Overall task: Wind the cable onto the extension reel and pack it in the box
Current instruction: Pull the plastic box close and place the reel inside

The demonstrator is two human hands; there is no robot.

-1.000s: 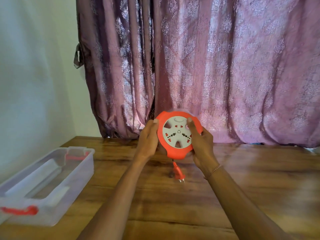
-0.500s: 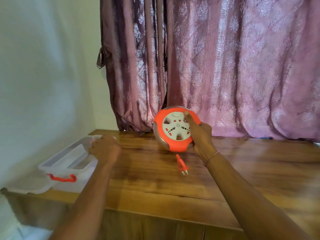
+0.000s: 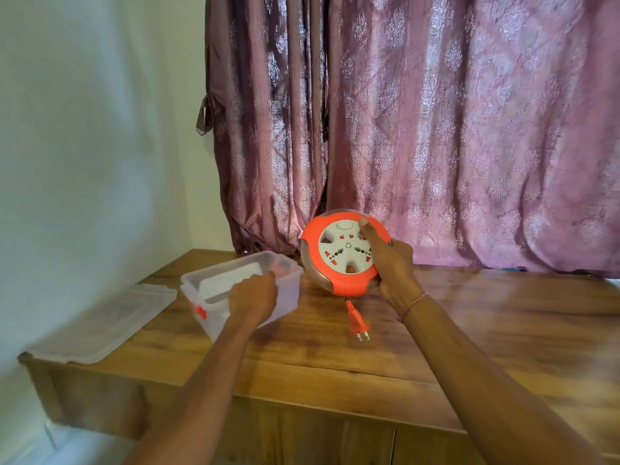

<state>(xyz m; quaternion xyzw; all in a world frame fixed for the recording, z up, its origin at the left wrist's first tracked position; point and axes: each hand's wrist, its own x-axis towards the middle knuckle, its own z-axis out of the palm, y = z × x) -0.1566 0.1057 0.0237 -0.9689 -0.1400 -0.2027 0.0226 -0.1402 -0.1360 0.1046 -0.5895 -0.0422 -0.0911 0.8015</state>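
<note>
Since the earlier frames, the left hand has been taken off the extension reel and carried across to the clear plastic box, which is now drawn in close beside the reel. The box is gripped at its near rim, with the fingers curled over the edge, though motion blur hides exactly how they lie. The reel is held by the right hand alone, clear of the wooden table, socket face toward the camera; the thumb is pressed across the white face and the fingers are wrapped behind the orange rim. The cable appears fully wound, with only the orange plug left dangling below the reel on a short tail. The box lid lies off to the left, near the table's corner.

Packing is judged to be the step in hand. Several slips can be foreseen. The reel is carried one-handed by its rim, so it could tilt or drop if the grip is loosened. The hanging plug could catch on the box wall as the reel is lowered. The light box could be tipped or slid if it is not steadied.
</note>
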